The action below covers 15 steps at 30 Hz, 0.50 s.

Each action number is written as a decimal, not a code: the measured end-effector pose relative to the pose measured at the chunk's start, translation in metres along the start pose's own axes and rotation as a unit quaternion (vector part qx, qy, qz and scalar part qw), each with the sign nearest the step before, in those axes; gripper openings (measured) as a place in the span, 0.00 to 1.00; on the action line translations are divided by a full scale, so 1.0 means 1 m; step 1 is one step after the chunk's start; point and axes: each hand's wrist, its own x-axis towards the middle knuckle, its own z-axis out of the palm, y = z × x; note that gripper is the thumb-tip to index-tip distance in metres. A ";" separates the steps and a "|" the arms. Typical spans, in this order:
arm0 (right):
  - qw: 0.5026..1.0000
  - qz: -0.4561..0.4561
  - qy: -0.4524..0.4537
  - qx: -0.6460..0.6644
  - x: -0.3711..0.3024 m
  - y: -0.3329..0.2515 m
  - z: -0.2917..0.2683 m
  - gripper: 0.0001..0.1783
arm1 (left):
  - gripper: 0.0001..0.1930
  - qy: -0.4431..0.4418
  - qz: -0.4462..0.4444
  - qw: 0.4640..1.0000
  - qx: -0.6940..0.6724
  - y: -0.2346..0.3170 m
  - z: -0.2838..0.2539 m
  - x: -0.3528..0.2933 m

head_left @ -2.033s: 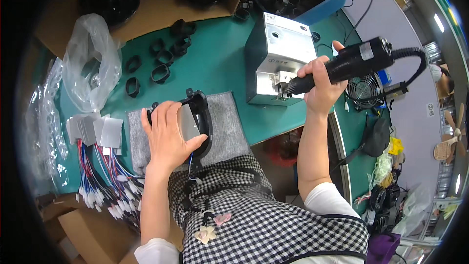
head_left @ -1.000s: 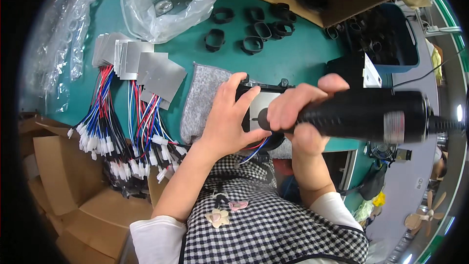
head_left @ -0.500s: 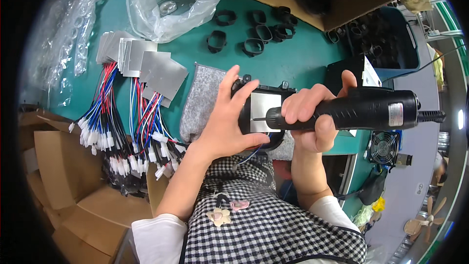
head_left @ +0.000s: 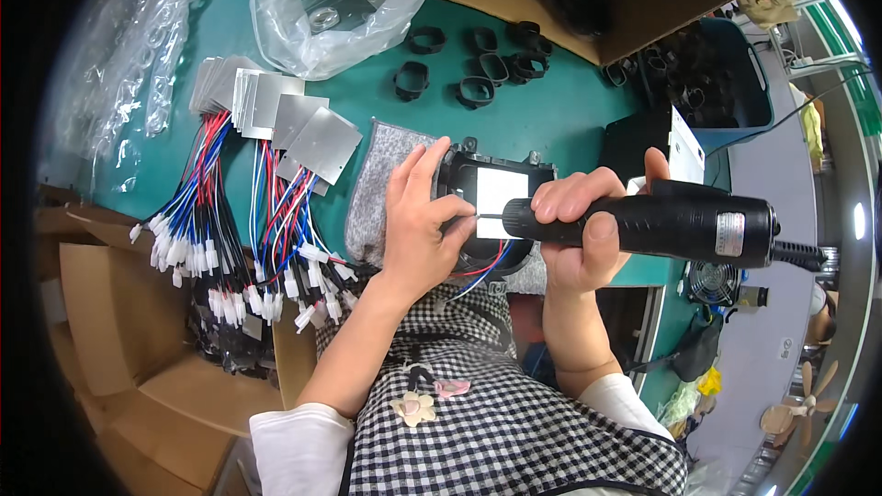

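Right hand [head_left: 581, 225] wrapped firmly round a black electric screwdriver [head_left: 684, 228]; tool lies nearly level, long axis running right to left across the view, its thin bit [head_left: 490, 216] over the bright metal plate [head_left: 503, 188] and aimed at the left fingertips; left hand [head_left: 419, 225] narrow, thumb and forefinger drawn together at the plate's left edge by the bit's tip; cannot tell whether a small part sits pinched there, nor whether the bit touches anything; plate lies in the black housing [head_left: 465, 182], between the two hands, its visible part longer away from the wearer than across, so the driver crosses it roughly square; left fingertips are the nearer, right hand off the plate's right side; red and blue wires [head_left: 496, 262] trail below; grey cloth [head_left: 375, 188] beneath, on the green table [head_left: 574, 119].
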 end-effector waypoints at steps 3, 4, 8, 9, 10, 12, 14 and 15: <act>1.000 -0.011 0.005 0.016 -0.005 -0.002 0.007 0.45 | 0.06 0.009 0.007 1.000 0.014 0.002 0.002 0.001; 1.000 -0.019 -0.005 -0.009 -0.006 -0.001 0.009 0.45 | 0.05 0.012 0.007 1.000 0.019 0.002 0.003 0.001; 0.995 0.031 -0.056 -0.075 -0.004 -0.008 0.019 0.45 | 0.08 -0.025 0.008 0.999 0.026 -0.005 0.001 -0.001; 0.992 0.044 -0.065 -0.095 -0.004 -0.008 0.021 0.46 | 0.10 -0.050 0.008 0.998 0.034 -0.006 -0.003 0.000; 0.991 0.044 -0.091 -0.092 0.000 -0.005 0.017 0.46 | 0.13 -0.075 0.008 0.996 0.042 -0.005 -0.007 0.001; 0.988 0.051 -0.130 -0.073 0.006 -0.001 0.014 0.45 | 0.22 -0.065 -0.027 0.997 -0.009 0.004 -0.015 0.003; 0.985 0.065 -0.154 -0.042 0.011 0.001 0.015 0.44 | 0.30 -0.083 -0.038 0.996 -0.002 0.010 -0.018 0.005; 0.982 0.052 -0.179 -0.007 0.015 0.005 0.014 0.42 | 0.33 -0.106 -0.032 0.993 0.030 0.011 -0.018 0.007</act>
